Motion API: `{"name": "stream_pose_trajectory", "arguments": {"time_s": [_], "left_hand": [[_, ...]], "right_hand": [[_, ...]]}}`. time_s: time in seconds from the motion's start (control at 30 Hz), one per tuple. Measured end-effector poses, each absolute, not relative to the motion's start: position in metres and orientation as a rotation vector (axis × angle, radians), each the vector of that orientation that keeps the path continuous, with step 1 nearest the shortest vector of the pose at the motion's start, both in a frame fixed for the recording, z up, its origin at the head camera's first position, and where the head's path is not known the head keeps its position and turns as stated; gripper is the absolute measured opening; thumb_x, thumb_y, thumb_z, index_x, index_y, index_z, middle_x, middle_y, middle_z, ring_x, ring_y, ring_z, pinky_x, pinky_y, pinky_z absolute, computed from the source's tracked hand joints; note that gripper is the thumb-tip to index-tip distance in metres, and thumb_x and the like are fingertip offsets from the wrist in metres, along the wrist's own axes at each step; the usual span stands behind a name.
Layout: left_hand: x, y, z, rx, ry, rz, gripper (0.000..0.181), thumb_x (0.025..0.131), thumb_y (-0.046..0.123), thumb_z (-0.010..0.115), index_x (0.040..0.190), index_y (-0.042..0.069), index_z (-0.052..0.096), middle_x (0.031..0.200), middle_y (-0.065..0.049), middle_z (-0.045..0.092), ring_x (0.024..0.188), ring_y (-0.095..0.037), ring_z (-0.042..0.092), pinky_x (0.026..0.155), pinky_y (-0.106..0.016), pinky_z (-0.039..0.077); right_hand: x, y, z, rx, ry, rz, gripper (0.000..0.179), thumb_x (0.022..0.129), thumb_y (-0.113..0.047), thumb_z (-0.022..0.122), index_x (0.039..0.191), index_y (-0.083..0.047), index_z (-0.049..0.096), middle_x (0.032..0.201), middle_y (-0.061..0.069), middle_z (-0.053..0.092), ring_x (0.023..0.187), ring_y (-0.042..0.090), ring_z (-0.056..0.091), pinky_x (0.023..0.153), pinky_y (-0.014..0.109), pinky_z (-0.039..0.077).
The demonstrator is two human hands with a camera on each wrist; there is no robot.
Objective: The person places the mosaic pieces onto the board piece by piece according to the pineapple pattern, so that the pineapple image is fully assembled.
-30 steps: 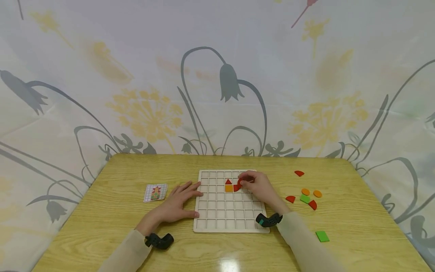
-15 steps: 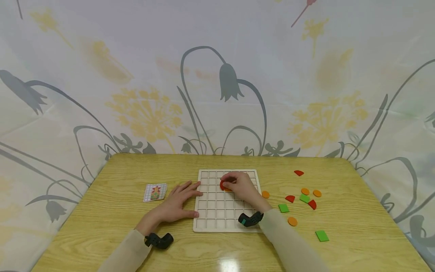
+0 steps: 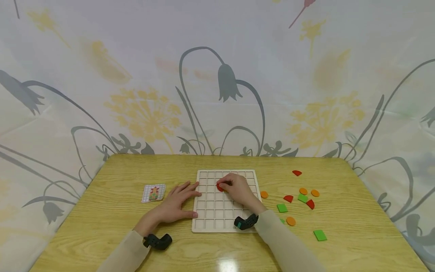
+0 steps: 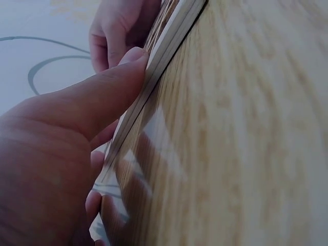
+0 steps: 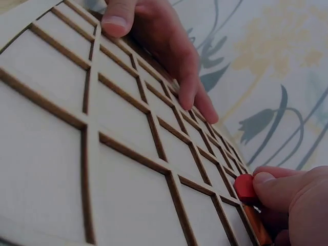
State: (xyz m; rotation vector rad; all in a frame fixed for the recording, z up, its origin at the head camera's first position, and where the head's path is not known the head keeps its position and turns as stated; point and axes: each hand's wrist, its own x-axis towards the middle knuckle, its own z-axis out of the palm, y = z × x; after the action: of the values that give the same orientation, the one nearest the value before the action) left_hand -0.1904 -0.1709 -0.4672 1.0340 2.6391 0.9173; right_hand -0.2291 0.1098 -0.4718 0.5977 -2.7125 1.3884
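In the head view my right hand pinches a small red quarter-circle tile between thumb and fingertips, over the upper middle of the white grid board. The right wrist view has this red tile tilted at a cell's edge, beside an orange tile lying in the grid. My right hand hides the other tiles on the board in the head view. Spread along the board's left edge, my left hand has fingertips and thumb touching the rim. Its thumb lies against the wooden board edge in the left wrist view.
A pattern card lies left of the board. To the right, loose tiles are scattered on the wooden table: red quarter-circles, orange discs and green squares. A flower-printed cloth rises behind the table.
My right hand has moved left across the board with the red tile, from right of the orange square to its left. My left hand stays at the board's edge.
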Motion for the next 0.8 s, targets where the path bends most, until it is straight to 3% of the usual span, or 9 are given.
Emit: {"name": "stream_pose_trajectory", "arguments": {"time_s": [0.23,0.8], "left_hand": [[-0.1904,-0.1714,-0.4666,1.033,2.639,0.915,0.062,0.091,0.048,0.070,0.143,0.017,0.054,0.164,-0.005,0.024,0.150,-0.037,0.011,0.115,-0.065,0.004],[-0.1899,-0.1709,-0.4657,1.040,2.637,0.910,0.062,0.091,0.046,0.071,0.143,0.016,0.054,0.163,-0.006,0.024,0.150,-0.037,0.011,0.115,-0.065,0.004]], "right_hand": [[-0.2257,0.1078,-0.4678,0.626,-2.763,1.311,0.008,0.089,-0.015,0.077,0.097,-0.016,0.080,0.094,-0.006,0.065,0.081,0.011,0.059,0.072,0.030,0.049],[-0.2257,0.1025,-0.4721,0.549,-2.767,1.261,0.007,0.086,-0.019,0.081,0.093,-0.019,0.080,0.094,-0.008,0.067,0.082,0.010,0.060,0.073,0.030,0.050]]}}
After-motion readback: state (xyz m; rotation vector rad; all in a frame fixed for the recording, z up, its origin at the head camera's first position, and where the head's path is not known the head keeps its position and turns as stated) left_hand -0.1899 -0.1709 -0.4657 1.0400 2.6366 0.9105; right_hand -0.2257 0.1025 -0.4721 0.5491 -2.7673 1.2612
